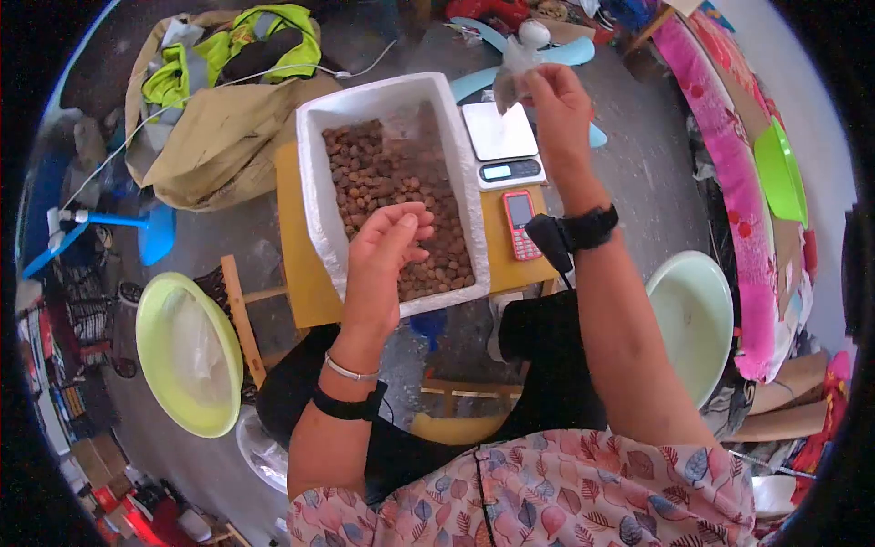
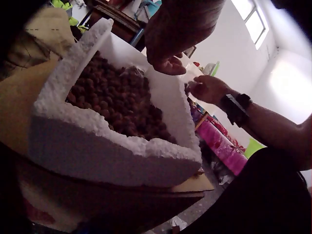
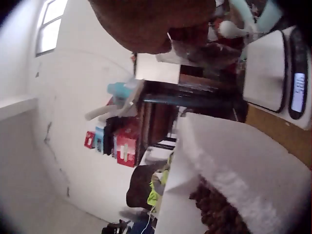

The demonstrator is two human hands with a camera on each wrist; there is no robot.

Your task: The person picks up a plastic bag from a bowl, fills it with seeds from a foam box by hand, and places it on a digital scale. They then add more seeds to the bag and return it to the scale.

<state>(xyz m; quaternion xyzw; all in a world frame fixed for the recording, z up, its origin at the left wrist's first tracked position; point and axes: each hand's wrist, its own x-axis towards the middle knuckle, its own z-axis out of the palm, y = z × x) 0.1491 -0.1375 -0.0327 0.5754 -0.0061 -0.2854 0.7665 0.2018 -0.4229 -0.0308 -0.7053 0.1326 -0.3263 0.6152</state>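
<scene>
My right hand point(image 1: 563, 109) pinches a thin clear plastic bag point(image 1: 512, 84) over the far side of a kitchen scale point(image 1: 499, 133). In the right wrist view the bag point(image 3: 207, 52) hangs from the fingers beside the white weighing plate. My left hand point(image 1: 390, 251) hovers above the near part of a white foam box point(image 1: 314, 205), its fingers loosely bent and nothing visible in them. Inside the box lies a thick layer of brown, wrinkled, nut-like pieces point(image 1: 365, 182). A clear plastic piece point(image 1: 401, 128) rests on them at the far end.
The box and scale share a yellow table point(image 1: 296, 273) with a red phone point(image 1: 521, 225). Large basins, one yellow-green point(image 1: 150, 356) and one pale point(image 1: 720, 314), stand on either side. Pale blue fan blades point(image 1: 570, 53) lie behind the scale, and a tan cloth heap point(image 1: 210, 150) lies left.
</scene>
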